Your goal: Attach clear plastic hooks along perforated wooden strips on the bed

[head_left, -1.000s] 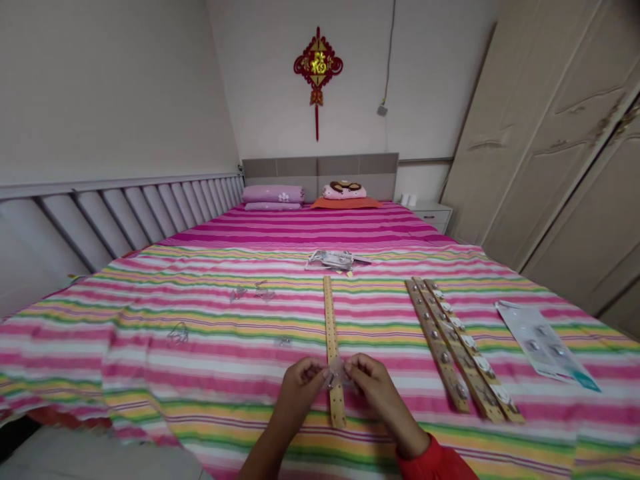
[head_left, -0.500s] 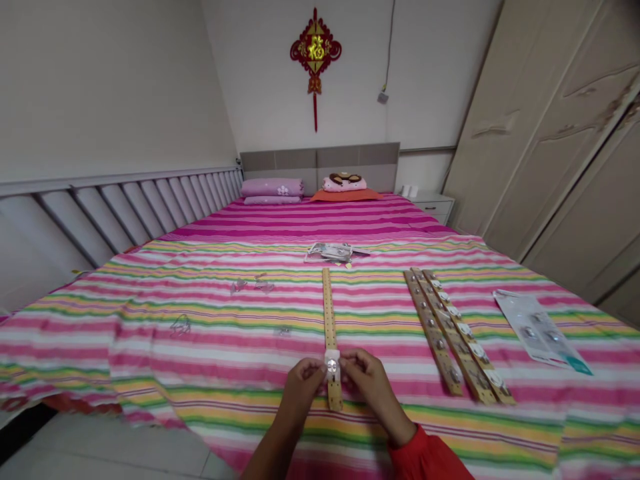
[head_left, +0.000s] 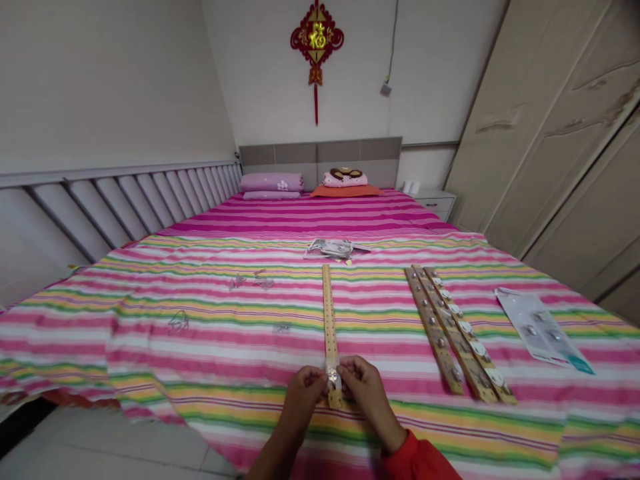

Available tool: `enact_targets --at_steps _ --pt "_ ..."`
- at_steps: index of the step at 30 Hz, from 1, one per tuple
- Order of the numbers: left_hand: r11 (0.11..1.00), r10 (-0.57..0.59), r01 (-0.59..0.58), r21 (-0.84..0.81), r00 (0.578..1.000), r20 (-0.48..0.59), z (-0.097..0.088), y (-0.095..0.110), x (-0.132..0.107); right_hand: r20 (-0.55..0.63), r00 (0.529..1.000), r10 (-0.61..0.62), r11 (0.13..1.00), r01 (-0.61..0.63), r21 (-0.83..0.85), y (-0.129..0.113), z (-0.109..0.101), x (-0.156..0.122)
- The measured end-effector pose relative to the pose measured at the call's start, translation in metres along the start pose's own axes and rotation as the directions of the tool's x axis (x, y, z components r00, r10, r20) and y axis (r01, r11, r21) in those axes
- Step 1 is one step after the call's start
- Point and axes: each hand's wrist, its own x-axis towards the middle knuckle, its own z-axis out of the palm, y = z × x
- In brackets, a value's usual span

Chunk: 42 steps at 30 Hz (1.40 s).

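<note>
My left hand [head_left: 303, 392] and right hand [head_left: 369, 390] clamp their fingers on a small clear hook [head_left: 332, 379] at the wooden strip [head_left: 329, 313] near end

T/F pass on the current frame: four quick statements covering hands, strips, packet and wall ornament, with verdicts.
1. The left hand and right hand both pinch a small clear piece at the near end of a wooden strip. True.
2. The strips on the right are bare. False: they carry rows of metal studs.
3. A plastic packet lies to the right of those strips. True.
4. The red ornament lies on the bedspread. False: it hangs on the wall above the headboard.
</note>
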Motion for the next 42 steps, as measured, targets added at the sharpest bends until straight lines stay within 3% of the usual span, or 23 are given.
enact_targets --at_steps 18,25,30,32,35,38,42 --pt "1.0 0.011 -0.011 -0.013 1.0 -0.017 0.0 -0.014 0.01 -0.029 1.0 -0.01 1.0 0.009 -0.017 0.012 -0.002 0.003" --pt "0.999 -0.023 0.023 -0.023 1.0 0.001 0.002 -0.019 0.012 -0.055 0.998 -0.024 0.999 0.022 -0.034 0.007 -0.001 0.001" --pt "0.993 -0.114 0.114 -0.009 0.991 -0.066 0.002 -0.01 0.011 -0.048 0.998 -0.037 0.999 0.036 -0.025 0.003 -0.002 -0.007" --pt "0.985 -0.168 0.167 -0.047 0.986 -0.019 0.004 -0.001 0.01 -0.05 0.999 0.009 1.0 -0.01 -0.019 0.007 -0.003 -0.011" --pt "0.971 -0.214 0.221 -0.093 0.974 0.08 0.008 0.009 0.011 -0.03 0.984 0.174 0.984 -0.175 -0.021 0.018 -0.006 -0.017" --pt "0.968 -0.24 0.244 -0.053 0.968 0.068 0.012 0.012 0.015 0.008 0.951 0.308 0.951 -0.308 -0.041 0.026 -0.006 -0.021" --pt "0.975 -0.219 0.219 0.026 0.976 0.009 0.013 0.006 0.022 0.061 0.938 0.342 0.94 -0.342 -0.002 0.026 -0.002 -0.024"
